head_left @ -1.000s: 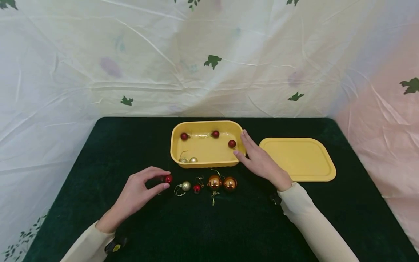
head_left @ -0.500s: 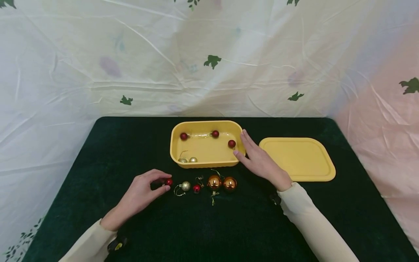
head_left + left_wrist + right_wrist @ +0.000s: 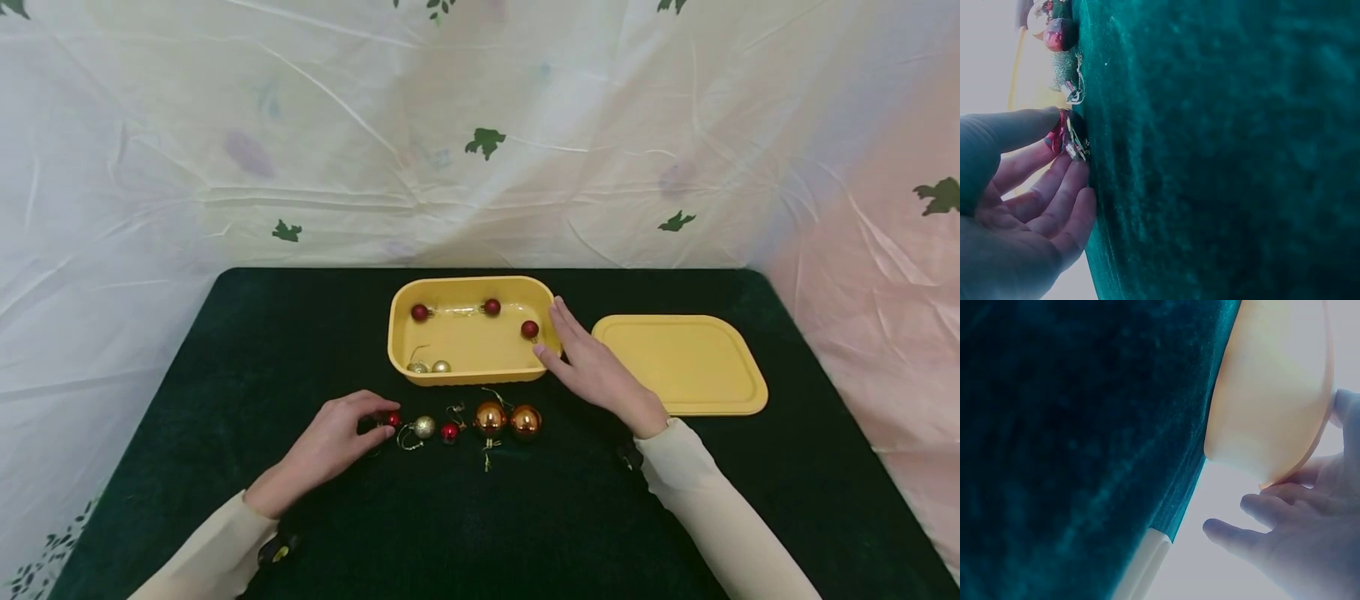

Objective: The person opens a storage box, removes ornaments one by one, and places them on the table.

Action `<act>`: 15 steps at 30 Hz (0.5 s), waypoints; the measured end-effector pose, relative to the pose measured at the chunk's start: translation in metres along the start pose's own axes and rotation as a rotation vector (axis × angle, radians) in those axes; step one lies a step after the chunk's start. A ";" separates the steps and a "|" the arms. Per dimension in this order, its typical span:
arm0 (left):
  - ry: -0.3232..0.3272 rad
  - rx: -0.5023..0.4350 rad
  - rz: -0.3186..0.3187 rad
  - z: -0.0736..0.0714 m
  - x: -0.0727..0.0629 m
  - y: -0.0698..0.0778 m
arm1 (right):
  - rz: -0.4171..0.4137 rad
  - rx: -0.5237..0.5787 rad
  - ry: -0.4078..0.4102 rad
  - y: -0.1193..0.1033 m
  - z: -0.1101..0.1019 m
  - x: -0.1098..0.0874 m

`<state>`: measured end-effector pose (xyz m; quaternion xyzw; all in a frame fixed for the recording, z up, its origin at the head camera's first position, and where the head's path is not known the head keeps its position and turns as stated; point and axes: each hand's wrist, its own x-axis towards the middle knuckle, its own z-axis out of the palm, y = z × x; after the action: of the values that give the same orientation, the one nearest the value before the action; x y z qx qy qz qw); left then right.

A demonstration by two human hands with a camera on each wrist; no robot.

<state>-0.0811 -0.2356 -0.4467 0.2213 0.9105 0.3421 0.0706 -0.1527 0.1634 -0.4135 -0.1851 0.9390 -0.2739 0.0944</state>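
Observation:
In the head view my left hand [image 3: 333,437] pinches a small shiny red Christmas bauble [image 3: 393,419] between thumb and index finger, low over the dark green cloth. The left wrist view shows the same red bauble [image 3: 1059,132] with its cap and string hanging near the other fingers. Just right of it lies a gold glitter bauble [image 3: 424,427] with a looped string. My right hand [image 3: 596,367] rests with straight fingers against the right end of a yellow box [image 3: 465,377], its thumb at the rim. Inside the box are several dark red and gold baubles.
Continuing the row to the right are another small red bauble [image 3: 449,432] and two larger copper-orange baubles, one of them [image 3: 491,420] with a string. A yellow lid [image 3: 682,362] lies flat right of the box. Patterned white cloth [image 3: 337,125] hangs behind the table.
My left hand has moved slightly right and down with the red bauble, bringing it close beside the gold glitter bauble. The right hand stays at the box.

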 end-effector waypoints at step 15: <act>-0.029 0.066 -0.023 -0.006 -0.001 0.014 | -0.001 -0.001 0.004 0.001 0.001 0.000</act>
<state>-0.0764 -0.2300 -0.4331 0.2177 0.9227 0.3078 0.0802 -0.1526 0.1634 -0.4150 -0.1852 0.9393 -0.2738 0.0921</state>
